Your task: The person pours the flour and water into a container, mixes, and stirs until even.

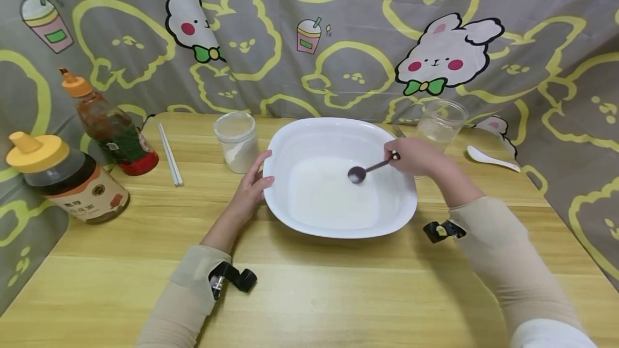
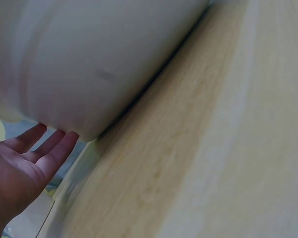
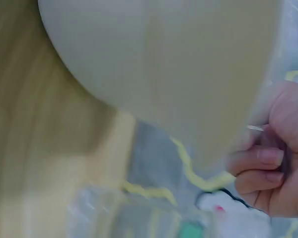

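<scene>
The wooden table [image 1: 338, 294] carries every item and is backed by a grey printed curtain [image 1: 338, 26]. At its centre sits the white bowl [image 1: 290, 138], wide and shallow, with a layer of white powder spread over its floor.

The bowl is steadied at its left rim by the left hand [image 1: 251, 189]. The fingers lie straight against the outer wall, as the left wrist view confirms, and nothing is gripped by them.

At the far left stand a honey jar [image 1: 72, 187] with a yellow cap and, behind it, a sauce bottle [image 1: 108, 125] with an orange cap. A lidded tub of white powder [image 1: 237, 141] stands just beside the bowl's left rim, and an empty clear cup [image 1: 442, 122] stands behind the right hand. A pair of chopsticks [image 1: 170, 153] lies between bottle and tub. A white ceramic spoon [image 1: 490, 159] lies well apart at the right.

The right hand [image 1: 416, 156] is curled round the handle of a small metal spoon [image 1: 360, 172]. The spoon is held over the bowl's middle, with a little white powder in its scoop.

Probable faults from this state:
- Powder may be spilled on the table if the spoon is tilted over the rim.
- The bowl may slide, since it is only pressed and not gripped.
- The clear cup may be knocked over by the right wrist.
</scene>
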`<state>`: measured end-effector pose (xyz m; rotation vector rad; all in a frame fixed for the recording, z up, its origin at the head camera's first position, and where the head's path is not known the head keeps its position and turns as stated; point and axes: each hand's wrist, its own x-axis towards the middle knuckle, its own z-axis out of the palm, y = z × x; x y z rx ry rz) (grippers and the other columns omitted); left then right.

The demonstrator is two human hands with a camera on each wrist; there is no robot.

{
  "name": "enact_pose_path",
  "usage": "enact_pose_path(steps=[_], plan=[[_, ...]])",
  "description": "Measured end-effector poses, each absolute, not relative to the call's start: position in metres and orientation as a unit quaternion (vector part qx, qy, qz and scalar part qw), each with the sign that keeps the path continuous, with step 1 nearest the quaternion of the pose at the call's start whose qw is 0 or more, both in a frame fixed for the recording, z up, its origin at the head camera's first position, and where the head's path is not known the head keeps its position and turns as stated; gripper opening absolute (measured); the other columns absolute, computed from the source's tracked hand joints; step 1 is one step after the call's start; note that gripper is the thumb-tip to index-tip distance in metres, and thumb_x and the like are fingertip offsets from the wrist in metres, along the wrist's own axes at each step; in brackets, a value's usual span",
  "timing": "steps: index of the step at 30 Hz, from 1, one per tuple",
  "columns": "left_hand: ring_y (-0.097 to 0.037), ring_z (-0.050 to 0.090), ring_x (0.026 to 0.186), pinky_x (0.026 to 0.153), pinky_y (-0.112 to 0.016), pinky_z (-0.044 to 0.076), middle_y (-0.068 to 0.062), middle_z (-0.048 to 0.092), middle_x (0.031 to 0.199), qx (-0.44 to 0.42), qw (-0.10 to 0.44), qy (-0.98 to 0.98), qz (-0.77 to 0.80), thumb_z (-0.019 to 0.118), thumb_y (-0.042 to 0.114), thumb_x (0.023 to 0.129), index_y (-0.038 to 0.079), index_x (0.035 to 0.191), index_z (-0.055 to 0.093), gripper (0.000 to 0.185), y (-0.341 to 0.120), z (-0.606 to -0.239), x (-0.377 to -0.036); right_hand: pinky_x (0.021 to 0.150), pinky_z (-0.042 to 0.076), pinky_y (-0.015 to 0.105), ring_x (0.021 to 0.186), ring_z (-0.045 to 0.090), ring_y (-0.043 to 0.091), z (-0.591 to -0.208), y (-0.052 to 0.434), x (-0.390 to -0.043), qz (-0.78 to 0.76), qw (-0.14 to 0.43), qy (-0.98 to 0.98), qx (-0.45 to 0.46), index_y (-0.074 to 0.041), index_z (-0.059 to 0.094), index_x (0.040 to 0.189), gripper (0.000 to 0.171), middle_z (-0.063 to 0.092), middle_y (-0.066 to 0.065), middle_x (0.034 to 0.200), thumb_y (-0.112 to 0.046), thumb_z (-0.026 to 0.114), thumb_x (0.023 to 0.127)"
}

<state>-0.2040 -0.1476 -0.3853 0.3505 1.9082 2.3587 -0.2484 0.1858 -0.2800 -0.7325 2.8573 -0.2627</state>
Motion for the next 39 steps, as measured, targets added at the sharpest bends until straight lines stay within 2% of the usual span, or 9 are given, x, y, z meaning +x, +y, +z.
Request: enact_pose_path(steps=[4, 9, 14, 19, 30, 36, 39], plan=[[-0.036, 0.049, 0.093, 0.063, -0.032, 0.051, -0.027, 0.04, 0.116, 0.116, 0.043, 0.624, 0.771, 0.048, 0.009, 0.08, 0.017, 0.135, 0.027, 0.059, -0.148, -0.386, -0.204, 0.053, 0.038, 0.029, 0.061, 0.046, 0.018, -0.297, 0.171, -0.252, -0.129, 0.063, 0.952, -0.27, -0.01, 0.057, 0.079, 0.007, 0.055, 0.002, 0.071, -0.004, 0.053, 0.08], [-0.035, 0.05, 0.091, 0.062, -0.031, 0.052, -0.027, 0.04, 0.115, 0.118, 0.041, 0.622, 0.773, 0.048, 0.009, 0.08, 0.017, 0.135, 0.027, 0.059, -0.148, -0.386, -0.204, 0.05, 0.035, 0.026, 0.053, 0.04, 0.013, -0.311, 0.161, -0.248, -0.197, 0.072, 0.924, -0.318, -0.011, 0.055, 0.079, 0.009, 0.049, -0.002, 0.061, -0.003, 0.053, 0.081], [-0.039, 0.047, 0.095, 0.063, -0.032, 0.051, -0.027, 0.039, 0.118, 0.114, 0.043, 0.623, 0.773, 0.048, 0.01, 0.08, 0.018, 0.135, 0.027, 0.059, -0.147, -0.385, -0.204, 0.049, 0.033, 0.025, 0.051, 0.038, 0.012, -0.304, 0.163, -0.237, -0.207, 0.075, 0.916, -0.336, -0.011, 0.056, 0.079, 0.009, 0.044, -0.003, 0.056, -0.002, 0.054, 0.081], [-0.041, 0.044, 0.098, 0.065, -0.032, 0.051, -0.025, 0.037, 0.12, 0.107, 0.046, 0.626, 0.771, 0.048, 0.01, 0.08, 0.02, 0.135, 0.027, 0.059, -0.147, -0.385, -0.204, 0.045, 0.033, 0.024, 0.05, 0.037, 0.011, -0.295, 0.172, -0.227, -0.21, 0.052, 0.915, -0.34, -0.011, 0.056, 0.078, 0.012, 0.045, -0.003, 0.057, 0.0, 0.055, 0.08], [-0.034, 0.048, 0.094, 0.065, -0.034, 0.051, -0.024, 0.039, 0.118, 0.101, 0.052, 0.626, 0.771, 0.049, 0.011, 0.08, 0.021, 0.135, 0.028, 0.059, -0.147, -0.384, -0.203, 0.044, 0.034, 0.025, 0.053, 0.041, 0.013, -0.273, 0.189, -0.209, -0.144, -0.052, 0.93, -0.333, -0.01, 0.058, 0.081, 0.009, 0.054, 0.0, 0.065, -0.001, 0.054, 0.079], [-0.02, 0.053, 0.085, 0.063, -0.033, 0.051, -0.019, 0.04, 0.115, 0.103, 0.05, 0.62, 0.776, 0.048, 0.01, 0.08, 0.019, 0.135, 0.027, 0.059, -0.146, -0.384, -0.203, 0.036, 0.028, 0.024, 0.045, 0.037, 0.012, -0.267, 0.192, -0.199, -0.096, -0.154, 0.919, -0.35, -0.011, 0.057, 0.082, 0.014, 0.056, 0.0, 0.063, 0.001, 0.057, 0.075], [-0.018, 0.054, 0.085, 0.064, -0.033, 0.051, -0.018, 0.04, 0.115, 0.102, 0.05, 0.62, 0.777, 0.048, 0.01, 0.08, 0.019, 0.135, 0.028, 0.059, -0.146, -0.384, -0.203, 0.034, 0.024, 0.024, 0.042, 0.034, 0.012, -0.265, 0.193, -0.195, -0.078, -0.205, 0.907, -0.358, -0.011, 0.057, 0.084, 0.017, 0.054, 0.0, 0.06, 0.001, 0.059, 0.073]])
